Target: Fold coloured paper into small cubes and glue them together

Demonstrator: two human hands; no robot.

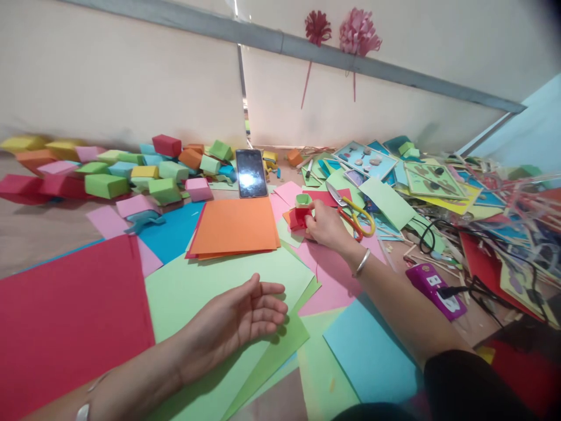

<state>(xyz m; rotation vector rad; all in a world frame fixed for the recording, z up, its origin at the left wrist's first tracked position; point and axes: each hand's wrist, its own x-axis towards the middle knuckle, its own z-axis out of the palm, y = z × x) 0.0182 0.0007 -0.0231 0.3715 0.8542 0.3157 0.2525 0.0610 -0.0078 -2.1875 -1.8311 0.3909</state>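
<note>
My left hand (252,310) rests palm turned sideways over light green paper sheets (188,292), its fingers loosely stretched and nothing in them. Farther forward, my right hand (328,225) has its fingers closed at the edge of a small red folded paper box (298,218). The fingertips are partly hidden there. Touching or just behind that box is a small light green paper box (303,200), its top open. Scissors with yellow handles (362,216) lie right beside my right hand, near an orange-red handle (350,225). Pink paper (328,280) spreads underneath.
Orange sheets (236,228) are stacked before a phone (251,172). Folded paper boxes (105,185) line the wall at left. A blue clip-like tool (144,220), red sheet (74,321) and blue sheet (372,351) lie nearby. Cables (477,234) and a purple power strip (436,290) sit right.
</note>
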